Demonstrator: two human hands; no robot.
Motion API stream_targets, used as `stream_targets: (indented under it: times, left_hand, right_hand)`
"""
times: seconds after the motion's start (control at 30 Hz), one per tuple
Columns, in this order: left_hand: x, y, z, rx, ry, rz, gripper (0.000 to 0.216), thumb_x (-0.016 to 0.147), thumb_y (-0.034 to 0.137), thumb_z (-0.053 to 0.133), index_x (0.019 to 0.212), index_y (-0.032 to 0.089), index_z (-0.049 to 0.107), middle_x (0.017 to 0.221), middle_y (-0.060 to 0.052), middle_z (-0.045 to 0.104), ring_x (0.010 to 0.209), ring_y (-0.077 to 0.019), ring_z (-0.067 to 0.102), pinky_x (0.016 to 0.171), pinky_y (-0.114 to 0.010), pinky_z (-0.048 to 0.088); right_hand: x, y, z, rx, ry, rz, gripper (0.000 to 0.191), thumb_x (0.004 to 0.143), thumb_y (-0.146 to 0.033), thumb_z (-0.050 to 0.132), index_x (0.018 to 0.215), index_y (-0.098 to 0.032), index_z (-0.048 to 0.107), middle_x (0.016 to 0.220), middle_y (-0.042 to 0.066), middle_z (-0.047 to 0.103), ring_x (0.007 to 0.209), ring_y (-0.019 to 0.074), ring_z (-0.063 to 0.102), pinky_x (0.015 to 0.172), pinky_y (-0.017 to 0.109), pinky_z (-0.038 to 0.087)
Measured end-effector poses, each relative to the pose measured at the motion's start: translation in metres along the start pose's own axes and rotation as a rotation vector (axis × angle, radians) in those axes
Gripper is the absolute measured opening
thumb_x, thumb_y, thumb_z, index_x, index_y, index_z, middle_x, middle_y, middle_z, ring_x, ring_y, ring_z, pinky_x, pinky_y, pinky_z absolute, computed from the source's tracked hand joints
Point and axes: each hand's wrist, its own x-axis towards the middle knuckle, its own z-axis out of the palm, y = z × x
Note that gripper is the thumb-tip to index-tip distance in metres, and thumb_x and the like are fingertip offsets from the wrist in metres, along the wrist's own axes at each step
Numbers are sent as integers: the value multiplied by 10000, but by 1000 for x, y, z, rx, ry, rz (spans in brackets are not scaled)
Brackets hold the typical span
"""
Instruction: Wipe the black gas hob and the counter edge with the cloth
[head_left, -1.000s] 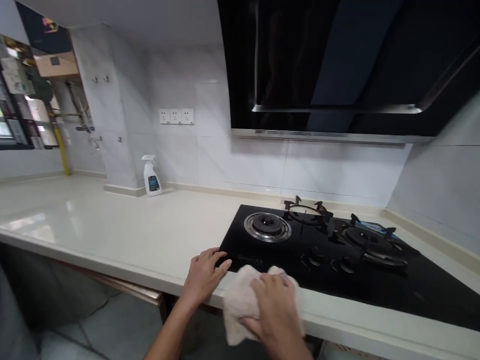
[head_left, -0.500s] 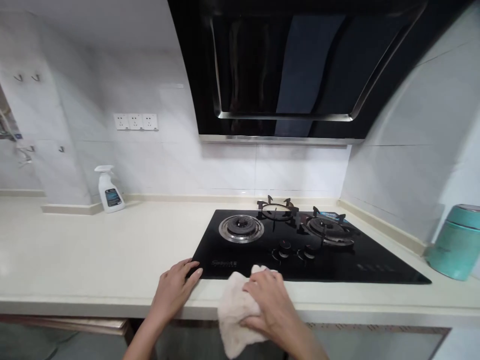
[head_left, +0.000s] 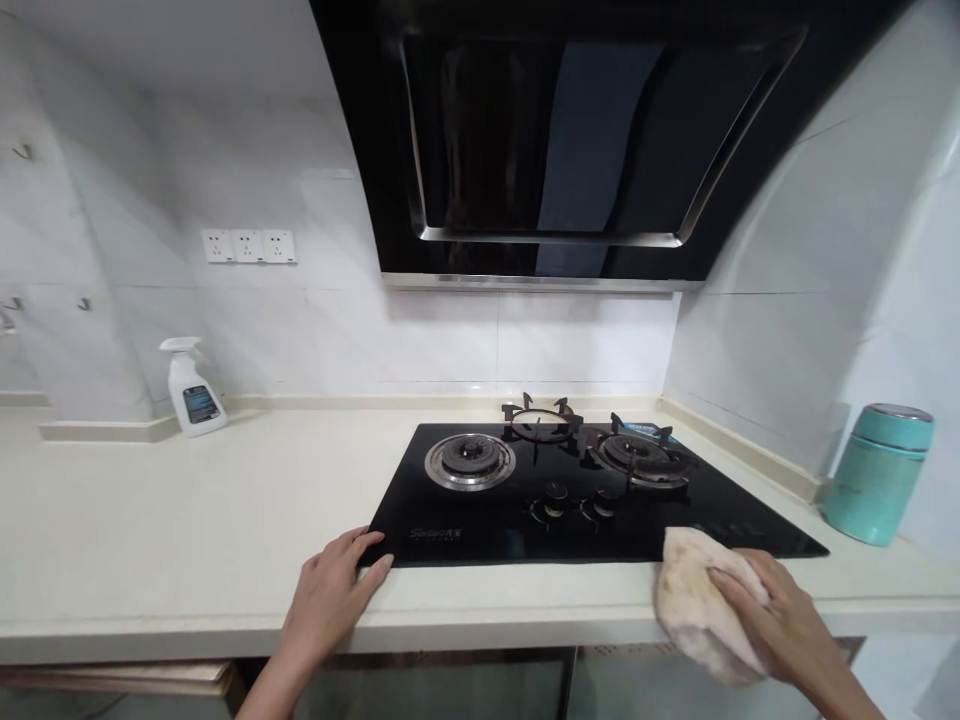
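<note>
Pale kitchen tabletop (head_left: 187, 530), beneath a black hood (head_left: 525, 130): your right hand (head_left: 784, 620), grip clenched on a cream cloth (head_left: 697, 605), presses it at the front edge, just off the right front corner of the black hob (head_left: 495, 530). Your left hand (head_left: 330, 590) lies flat, grip released, fingertips touching the hob's left front corner.

The range hood (head_left: 570, 140) is cut off at its top by the upper edge. The label on the spray bottle (head_left: 191, 388) and the lettering on the hob (head_left: 510, 530) are too small to read. The cloth (head_left: 694, 605) hides the palm of the right grip (head_left: 784, 620). A blue thing (head_left: 643, 428) behind the right burner (head_left: 637, 455) is mostly hidden.
</note>
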Motion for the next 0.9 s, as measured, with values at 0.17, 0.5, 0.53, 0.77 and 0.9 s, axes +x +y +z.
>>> stream_targets:
  times: [0.17,0.5,0.53,0.77,0.9]
  left_hand:
    - [0,-1,3,2,24,0,426,929,511,485,1227,299,703,1398,-66,686,1329,-290,609,1082,-493,485]
    - [0,-3,5,2,-2,-6,456,940,505,468,1269,275,684,1431,-84,660,1364,-289,579,1110,-514,452]
    - [0,-4,6,2,3,-5,455,940,507,471,1269,277,684,1429,-83,661,1363,-289,580,1112,-514,452]
    - [0,-4,10,8,35,-8,420,942,487,504,1253,279,695,1415,-79,671,1353,-289,592,1108,-510,461]
    - [-2,-2,8,12,45,4,412,950,461,510,1261,265,695,1418,-85,671,1342,-287,599,1111,-512,461]
  right_hand:
    - [37,-20,-4,-106,241,60,589,891,-728,422,1069,-226,673,1174,126,662,1145,332,590,1023,502,444]
    - [31,-87,59,-592,-141,-162,427,1004,-506,411,1106,-219,710,1210,129,682,1162,356,592,1106,633,292]
    - [27,-94,59,-609,-138,-177,428,1010,-504,414,1097,-205,707,1180,137,684,1135,358,600,1095,628,302]
    - [-9,-164,77,-403,-189,-321,382,1005,-518,473,1108,-218,686,1160,135,674,1086,331,599,1069,580,347]
    - [-17,-223,109,-164,-330,-490,322,1017,-488,492,1157,-254,662,1314,99,636,1213,301,549,1179,560,261]
